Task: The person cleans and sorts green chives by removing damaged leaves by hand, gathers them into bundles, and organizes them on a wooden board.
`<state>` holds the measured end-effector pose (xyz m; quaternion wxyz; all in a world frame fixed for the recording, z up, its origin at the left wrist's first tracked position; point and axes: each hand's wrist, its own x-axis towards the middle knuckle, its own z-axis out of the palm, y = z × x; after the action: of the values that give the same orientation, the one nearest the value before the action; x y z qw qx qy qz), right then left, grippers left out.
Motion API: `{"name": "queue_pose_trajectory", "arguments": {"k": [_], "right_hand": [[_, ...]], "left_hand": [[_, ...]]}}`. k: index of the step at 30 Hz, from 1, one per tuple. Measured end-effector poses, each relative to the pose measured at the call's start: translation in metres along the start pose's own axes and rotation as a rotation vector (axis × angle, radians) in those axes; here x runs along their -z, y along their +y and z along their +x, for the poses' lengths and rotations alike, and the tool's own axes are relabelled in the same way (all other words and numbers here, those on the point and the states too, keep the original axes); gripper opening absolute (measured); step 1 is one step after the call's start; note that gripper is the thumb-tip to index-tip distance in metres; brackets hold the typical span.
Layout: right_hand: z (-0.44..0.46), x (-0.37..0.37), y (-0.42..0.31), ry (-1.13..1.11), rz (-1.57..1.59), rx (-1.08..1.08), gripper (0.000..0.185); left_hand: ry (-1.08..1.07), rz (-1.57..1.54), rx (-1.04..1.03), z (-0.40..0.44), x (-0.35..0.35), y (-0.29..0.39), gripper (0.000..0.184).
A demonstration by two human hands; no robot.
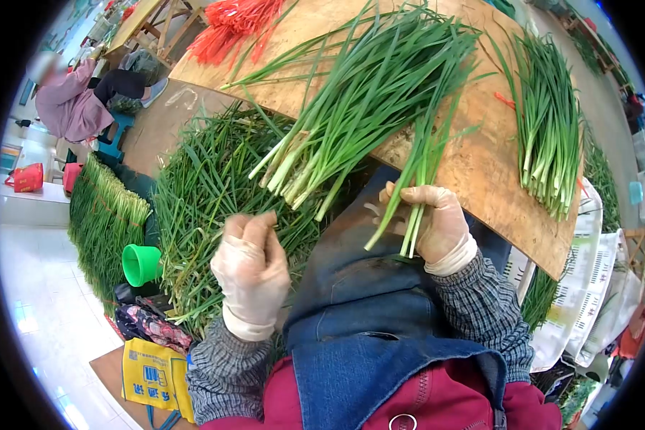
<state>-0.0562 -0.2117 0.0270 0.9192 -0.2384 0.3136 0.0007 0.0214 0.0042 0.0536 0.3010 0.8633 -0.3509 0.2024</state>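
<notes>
My right hand (437,222), in a thin whitish glove, grips a few garlic chives (419,168) near their pale lower ends, above my lap. To its upper left, a large loose bunch of garlic chives (380,93) lies on the wooden board, with its white ends past the near edge. My left hand (251,269), gloved too and slightly blurred, is raised apart from the bunch. Its fingers are curled together, and whatever they may hold does not show. Behind it spreads a heap of loose green leaves (201,193).
A bundle of chives (548,129) lies at the wooden board's (494,172) right side. Red strips (236,29) sit at its far left. Stacked chives (107,215), a green cup (142,265) and a yellow bag (150,376) are at left. Another person (72,104) sits farther back.
</notes>
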Motion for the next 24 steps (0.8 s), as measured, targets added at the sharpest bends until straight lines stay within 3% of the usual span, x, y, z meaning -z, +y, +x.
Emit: {"name": "queue_pose_trajectory", "arguments": {"k": [4, 6, 8, 12, 15, 18, 24], "right_hand": [[-0.003, -0.01, 0.001, -0.085, 0.101, -0.027, 0.027], [-0.002, -0.01, -0.002, -0.184, 0.075, 0.0, 0.028], [-0.003, -0.014, -0.004, -0.172, 0.004, 0.0, 0.024], [-0.002, -0.028, 0.005, -0.019, -0.114, 0.027, 0.015], [-0.004, -0.032, 0.006, 0.003, -0.218, 0.067, 0.011], [-0.002, -0.031, 0.008, -0.001, -0.101, 0.083, 0.008], [0.0, -0.024, 0.009, 0.033, -0.025, 0.064, 0.01]], "left_hand": [[-0.004, 0.07, 0.003, 0.015, -0.016, 0.017, 0.018], [-0.137, 0.26, 0.034, 0.025, -0.025, 0.023, 0.02], [-0.094, 0.178, 0.019, 0.027, -0.036, 0.019, 0.017], [-0.212, -0.698, 0.59, 0.016, -0.042, 0.039, 0.01], [-0.449, -0.835, 0.763, 0.019, -0.036, 0.053, 0.009], [-0.442, -1.083, 0.96, 0.023, -0.041, 0.054, 0.007], [-0.175, -0.813, 0.726, 0.008, -0.038, 0.057, 0.005]]}}
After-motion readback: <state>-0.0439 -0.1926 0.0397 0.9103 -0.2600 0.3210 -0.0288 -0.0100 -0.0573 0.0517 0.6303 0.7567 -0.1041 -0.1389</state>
